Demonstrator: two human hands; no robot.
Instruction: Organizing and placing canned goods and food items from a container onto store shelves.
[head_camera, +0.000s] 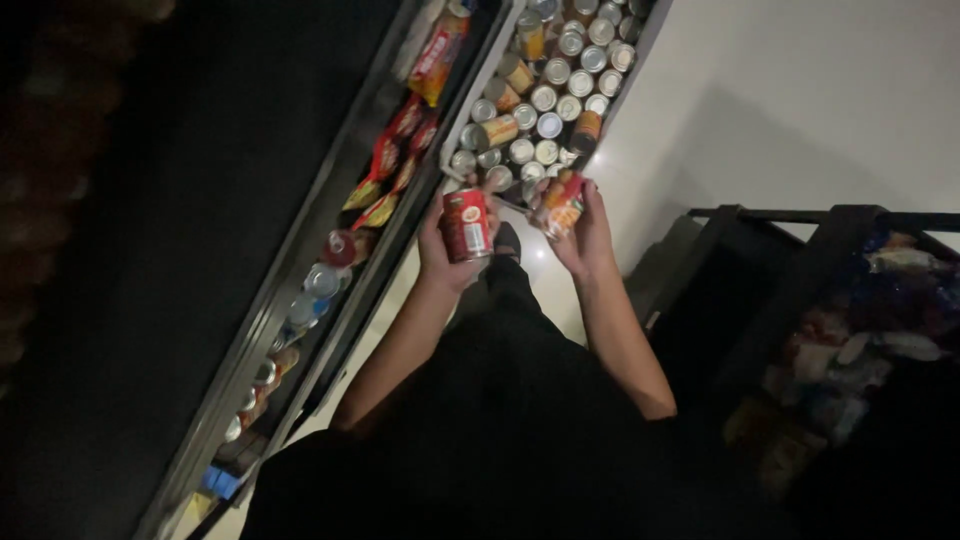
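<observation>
Black clothing is filling the near foreground, and from it two bare forearms are reaching forward over the shelving. The left hand (447, 252) is wrapping its fingers around a red tin (466, 224), holding it upright at about chest height. The right hand (585, 232) is closing on a second can (562, 203) — red and orange, tilted so its label is facing up — just beside the first, the two tins near but not touching.

By my reading, both cans are being held for a look or a comparison just short of the shelf; setting either one down would call for finding a gap among the packed tins and lowering it straight, since the rows are standing tight.

Beyond the hands, a grey shelf tray (640, 50) is carrying rows of silver-topped cans (555, 98), some lying on their sides. To its left, a lower shelf (300, 260) is holding red and yellow snack packets (392, 160) and a few more tins — dim and hard to make out. Pale floor (800, 100) is spreading to the right, and a dark trolley (850, 300) of mixed goods is standing beside the person.
</observation>
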